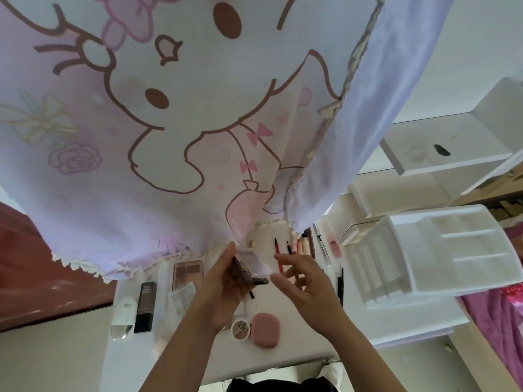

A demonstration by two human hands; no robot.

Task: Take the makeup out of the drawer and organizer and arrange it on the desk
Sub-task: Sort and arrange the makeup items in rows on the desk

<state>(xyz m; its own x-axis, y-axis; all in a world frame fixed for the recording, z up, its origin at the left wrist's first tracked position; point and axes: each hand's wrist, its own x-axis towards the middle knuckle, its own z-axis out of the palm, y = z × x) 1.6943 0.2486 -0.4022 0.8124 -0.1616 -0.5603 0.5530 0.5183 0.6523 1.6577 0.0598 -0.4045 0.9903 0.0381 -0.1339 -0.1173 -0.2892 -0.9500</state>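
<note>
- Between the fingertips of both hands, a small eyeshadow palette [252, 267] with a clear lid hangs tilted above the white desk [300, 345], not yet set down.
- The left hand [223, 287] grips it, fingers curled round its near-left end.
- The right hand [305, 284] holds nothing. Its fingers are spread and loosely bent just right of the lid's corner, and blur hides whether a fingertip touches the lid.
- The step looks like placing this palette among the laid-out makeup. The white organizer [424, 250], well right of the right fingers, appears emptied.
- To do it well, steady the lid's free edge with the right fingertips so the hinge cannot flop open, then level the palette before lowering.
- A likely spot is the bare patch under the left fingers, beside the brown palette [188, 271], so the palettes sit grouped.
- Keep clear of the round compact [240, 327] and pink case [265, 330] below the wrists, and of the red pencil [278, 254] beyond the right fingertips.
- Set it flat and release only once it rests. The hanging curtain [169, 123] crowds the far side.
</note>
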